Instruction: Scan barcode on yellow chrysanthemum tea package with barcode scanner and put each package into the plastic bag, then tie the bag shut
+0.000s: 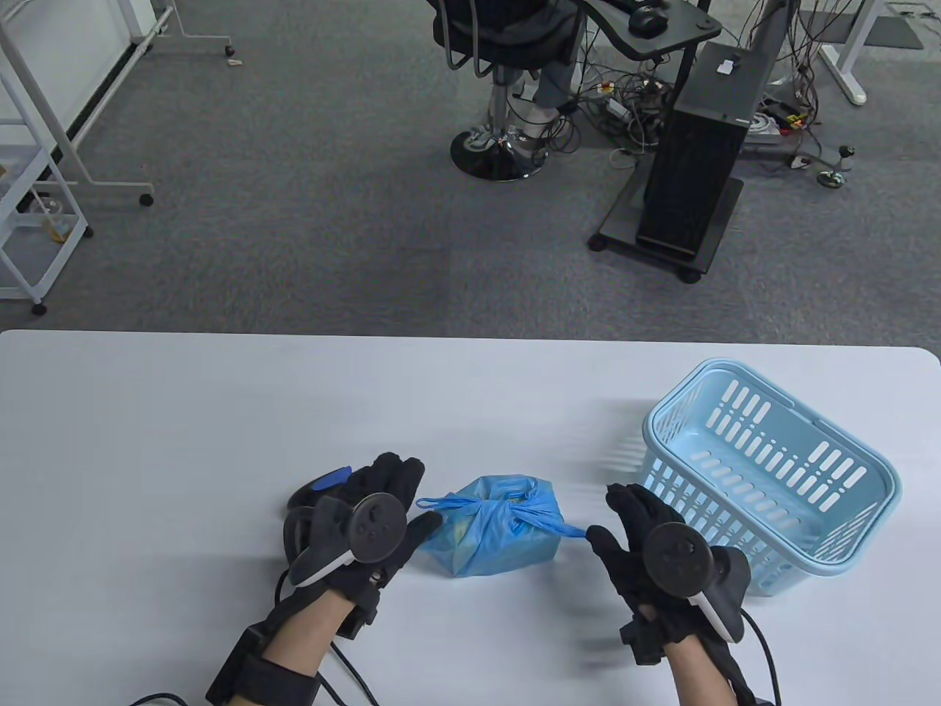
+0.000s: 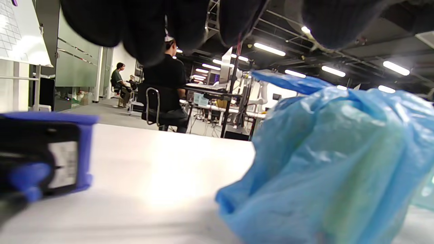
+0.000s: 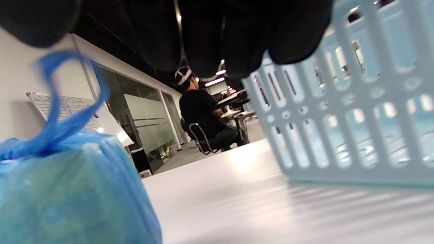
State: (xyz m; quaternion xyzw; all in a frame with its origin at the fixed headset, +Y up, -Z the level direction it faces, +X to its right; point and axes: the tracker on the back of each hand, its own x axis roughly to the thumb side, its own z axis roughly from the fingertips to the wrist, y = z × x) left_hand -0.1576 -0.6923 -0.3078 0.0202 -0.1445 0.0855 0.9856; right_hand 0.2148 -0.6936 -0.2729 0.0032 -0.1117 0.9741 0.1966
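Note:
The blue plastic bag (image 1: 507,537) sits knotted on the white table (image 1: 184,426), a faint yellow package showing through its film. Its two handle ends stick out left and right of the knot (image 1: 520,511). My left hand (image 1: 401,507) hovers just left of the bag with relaxed fingers, its thumb under the left handle loop. To the bag's right, my right hand (image 1: 614,518) has spread fingers, and the right handle tip meets its thumb. In the left wrist view the bag (image 2: 339,162) fills the right half. The blue-black barcode scanner (image 1: 329,482) lies beneath my left hand.
A light blue slotted basket (image 1: 772,471) stands at the right of the table, close behind my right hand, and looks bare inside. Beyond the far table edge are grey carpet, a seated person's chair (image 1: 500,88) and a black computer cart (image 1: 691,184).

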